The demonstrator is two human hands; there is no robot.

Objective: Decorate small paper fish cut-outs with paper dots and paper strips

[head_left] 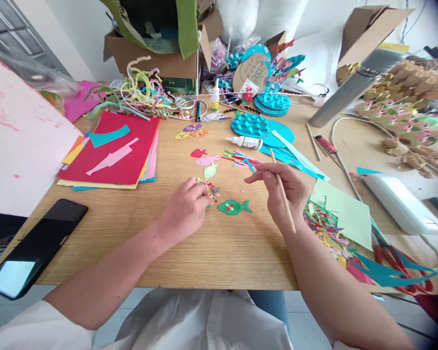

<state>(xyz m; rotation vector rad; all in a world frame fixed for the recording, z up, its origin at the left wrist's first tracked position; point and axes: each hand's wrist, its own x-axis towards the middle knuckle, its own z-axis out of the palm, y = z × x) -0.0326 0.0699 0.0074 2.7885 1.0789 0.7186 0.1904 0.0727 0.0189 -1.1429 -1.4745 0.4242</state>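
Closest of all, the white shirt (200,321) fills the bottom edge, and up from it two bare forearms reach over the wooden table (219,267). Here's the left hand (184,206), fingers curled and tips down at a small heap of paper confetti (213,189); whether they pinch a piece, I cannot tell! Over on the right, the right hand (294,192) has its thumb and fingers closed around a slim wooden stick (284,199), tilted, index finger stretching out leftward. And between the two hands lies the green paper fish (237,209), flat on the wood, pale and red dots on its body, tail to the right, just beside the confetti. Beyond the heap, a pale green fish (210,170), a pink fish (207,160) and a red fish (198,153) line up. Further right, a white glue bottle (246,142) lies on its side near the blue textured oval (250,125). Red-handled scissors (381,257) rest at the far right, the black phone (44,243) at the left.
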